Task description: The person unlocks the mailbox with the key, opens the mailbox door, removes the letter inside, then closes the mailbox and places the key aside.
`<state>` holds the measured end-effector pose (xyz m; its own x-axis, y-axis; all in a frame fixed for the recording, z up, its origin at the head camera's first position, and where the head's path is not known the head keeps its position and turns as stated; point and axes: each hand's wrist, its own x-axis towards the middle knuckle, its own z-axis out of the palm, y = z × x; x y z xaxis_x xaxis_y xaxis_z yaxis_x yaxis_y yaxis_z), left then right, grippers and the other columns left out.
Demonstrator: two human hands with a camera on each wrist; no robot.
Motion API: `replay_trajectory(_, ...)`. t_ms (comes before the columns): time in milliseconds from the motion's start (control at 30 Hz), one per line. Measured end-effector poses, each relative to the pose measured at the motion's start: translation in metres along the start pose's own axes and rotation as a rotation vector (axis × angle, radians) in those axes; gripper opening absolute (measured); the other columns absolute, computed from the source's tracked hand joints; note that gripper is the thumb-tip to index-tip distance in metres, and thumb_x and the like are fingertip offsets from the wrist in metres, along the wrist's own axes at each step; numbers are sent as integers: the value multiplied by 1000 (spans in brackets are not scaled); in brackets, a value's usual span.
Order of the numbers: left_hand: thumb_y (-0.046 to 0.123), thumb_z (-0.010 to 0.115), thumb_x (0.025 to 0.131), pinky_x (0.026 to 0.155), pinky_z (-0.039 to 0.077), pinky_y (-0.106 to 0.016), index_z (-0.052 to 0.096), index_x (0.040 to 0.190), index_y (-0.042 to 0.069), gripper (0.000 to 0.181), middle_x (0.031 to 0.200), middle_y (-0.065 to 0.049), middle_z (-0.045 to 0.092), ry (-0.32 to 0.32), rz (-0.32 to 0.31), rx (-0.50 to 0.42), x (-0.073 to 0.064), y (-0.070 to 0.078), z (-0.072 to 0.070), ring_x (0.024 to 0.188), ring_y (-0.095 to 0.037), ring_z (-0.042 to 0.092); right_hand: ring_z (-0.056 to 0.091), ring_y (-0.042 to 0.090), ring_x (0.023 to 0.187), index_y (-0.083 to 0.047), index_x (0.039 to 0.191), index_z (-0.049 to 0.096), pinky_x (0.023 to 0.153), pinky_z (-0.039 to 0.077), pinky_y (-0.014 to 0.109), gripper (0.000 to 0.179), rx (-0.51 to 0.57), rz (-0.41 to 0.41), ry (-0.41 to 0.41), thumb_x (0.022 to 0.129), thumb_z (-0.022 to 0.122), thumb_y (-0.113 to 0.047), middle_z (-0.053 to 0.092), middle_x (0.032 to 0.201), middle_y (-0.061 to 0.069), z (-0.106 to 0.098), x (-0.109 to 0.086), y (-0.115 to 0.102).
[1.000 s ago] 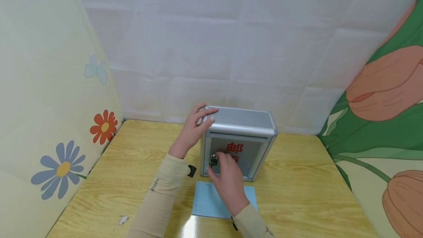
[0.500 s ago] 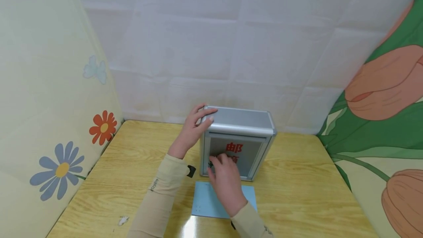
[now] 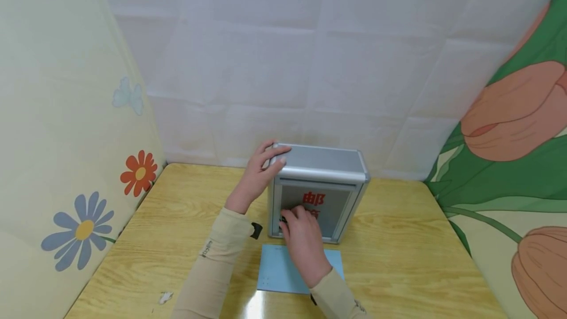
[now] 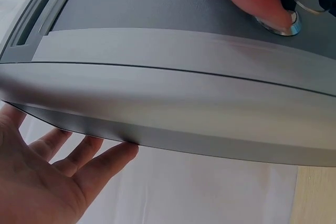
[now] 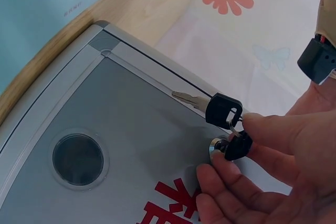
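A grey metal mailbox (image 3: 320, 159) with red characters stands upright on the table. My left hand (image 3: 253, 176) rests on its upper left corner, fingers extended over the top and side; the left wrist view shows those fingertips (image 4: 123, 153) against the casing. At the door's left side, my right hand (image 3: 305, 240) pinches a black-headed key (image 5: 240, 146) between thumb and finger. That key sits at the round silver lock (image 5: 214, 145), its blade hidden. A second key (image 5: 223, 109) hangs beside it on the same small ring, its blade pointing away from the fingers.
A light blue flat sheet or booklet (image 3: 274, 270) lies on the wooden table (image 3: 398, 260) before the mailbox, partly under the right forearm. White cloth (image 3: 266, 63) hangs behind. Flower-printed panels (image 3: 84, 161) flank the table. The door has a round dark window (image 5: 79, 160).
My right hand's fingers have closed in on the key and now cover the lock, which showed plainly a second ago. The left hand and the mailbox have stayed in place.
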<state>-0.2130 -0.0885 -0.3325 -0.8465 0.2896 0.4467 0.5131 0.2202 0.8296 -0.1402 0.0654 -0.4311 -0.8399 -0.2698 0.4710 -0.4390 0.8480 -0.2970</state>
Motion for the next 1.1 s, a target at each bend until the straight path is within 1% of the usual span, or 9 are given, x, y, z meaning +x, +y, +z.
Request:
replay_trajectory(333,17,53,99,102,30,-56,56,134,5,37,152,-12,25,-6,-3,10,0,0,1,139,-31,23,57,19,83,-11,107,70,77,50,37,23,16,7,-24,85,74,-17,59,95,3,-2,0,2)
replay_trajectory(567,16,53,99,102,29,-58,57,133,4,37,152,-13,26,-2,-4,0,0,1,1,138,-33,24,58,17,80,-11,105,71,71,50,36,22,42,-21,-31,84,75,-17,61,96,3,-5,-1,1)
replay_trajectory(800,17,53,99,103,29,-59,57,133,4,37,152,-13,25,-5,-17,-3,-1,1,1,139,-32,23,58,17,82,-12,106,71,74,50,37,21,65,-9,-52,86,74,-18,60,96,1,-6,-4,3)
replay_trajectory(900,16,53,99,103,28,-58,57,133,4,37,152,-14,25,-5,-19,-5,-1,1,1,138,-33,23,58,16,83,-13,106,71,76,50,37,21,75,-11,-49,85,74,-19,60,95,0,-7,-6,3)
replay_trajectory(1100,17,53,99,102,29,-58,57,133,5,37,152,-14,25,-3,-17,0,-1,1,0,138,-33,24,57,16,82,-13,104,71,77,49,38,20,80,-48,-18,85,75,-18,60,94,-1,-9,-11,5)
